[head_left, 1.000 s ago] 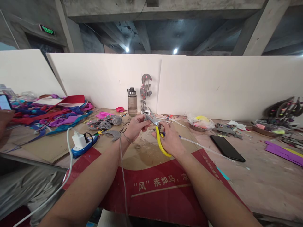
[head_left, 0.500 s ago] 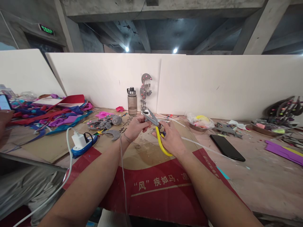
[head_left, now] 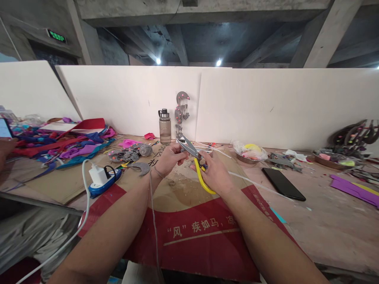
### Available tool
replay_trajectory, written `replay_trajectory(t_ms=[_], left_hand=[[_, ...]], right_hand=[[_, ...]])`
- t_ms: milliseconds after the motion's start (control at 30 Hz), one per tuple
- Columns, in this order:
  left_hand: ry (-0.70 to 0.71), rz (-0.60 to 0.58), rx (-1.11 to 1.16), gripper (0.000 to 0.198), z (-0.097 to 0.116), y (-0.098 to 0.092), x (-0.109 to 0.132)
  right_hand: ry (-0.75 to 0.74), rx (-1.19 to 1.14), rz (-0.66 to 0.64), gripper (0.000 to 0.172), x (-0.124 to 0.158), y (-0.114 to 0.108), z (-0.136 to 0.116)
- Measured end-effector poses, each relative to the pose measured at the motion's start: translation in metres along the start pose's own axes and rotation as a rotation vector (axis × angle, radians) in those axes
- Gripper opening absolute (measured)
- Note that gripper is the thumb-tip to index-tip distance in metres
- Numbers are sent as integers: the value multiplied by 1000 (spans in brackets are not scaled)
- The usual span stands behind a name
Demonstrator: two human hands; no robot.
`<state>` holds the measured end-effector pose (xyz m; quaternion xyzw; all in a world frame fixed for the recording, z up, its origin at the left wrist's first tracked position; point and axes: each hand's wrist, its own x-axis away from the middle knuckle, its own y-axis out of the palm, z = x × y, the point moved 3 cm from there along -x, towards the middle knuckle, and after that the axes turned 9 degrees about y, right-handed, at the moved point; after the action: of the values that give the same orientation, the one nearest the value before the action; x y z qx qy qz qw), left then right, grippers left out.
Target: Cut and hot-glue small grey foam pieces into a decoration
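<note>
My right hand (head_left: 217, 172) grips scissors (head_left: 202, 179) with yellow handles. Their metal blades point up and to the left, slightly apart, beside the fingertips of my left hand (head_left: 171, 160). That left hand is closed in a pinch; what sits between its fingers is too small to make out. Grey yarn (head_left: 154, 221) loops about my left wrist and hangs down over the front of the red and brown cardboard (head_left: 204, 236). Left of the wrist lies a grey crescent piece (head_left: 141, 169), near a ball of grey yarn (head_left: 145, 150) and a pile of grey pieces (head_left: 127, 154).
A water bottle (head_left: 165, 127) stands by the white board (head_left: 124, 98), near a hanging grey crescent ornament (head_left: 182, 104). Left are a blue power strip (head_left: 105, 185) and colourful fabric scraps (head_left: 77, 146). Right are a phone (head_left: 283, 184) and a bagged bowl (head_left: 250, 153). Another person's hand (head_left: 6, 148) shows far left.
Both hands stay almost in place. The scissor blades look slightly closer together, and the whole view has shifted a little.
</note>
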<state>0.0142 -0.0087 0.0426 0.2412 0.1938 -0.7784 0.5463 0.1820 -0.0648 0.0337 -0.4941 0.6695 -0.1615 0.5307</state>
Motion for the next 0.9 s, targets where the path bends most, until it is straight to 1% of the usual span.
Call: replay_trajectory(t_ms=[133, 333, 467, 733, 900], left_hand=[[2, 2, 10, 24, 0, 0, 0], [12, 14, 19, 24, -1, -1, -1], [21, 8, 33, 23, -3, -2, -1], [7, 8, 14, 24, -3, -2, -1], [6, -3, 13, 24, -2, -1, -1]], right_hand=[[-8, -10, 5, 41, 0, -2, -1], [-22, 6, 26, 46, 0, -1, -2], [-25, 27, 56, 46, 1, -3, -3], [-20, 19, 25, 40, 0, -2, -2], [-16, -16, -1, 42, -1, -1, -1]])
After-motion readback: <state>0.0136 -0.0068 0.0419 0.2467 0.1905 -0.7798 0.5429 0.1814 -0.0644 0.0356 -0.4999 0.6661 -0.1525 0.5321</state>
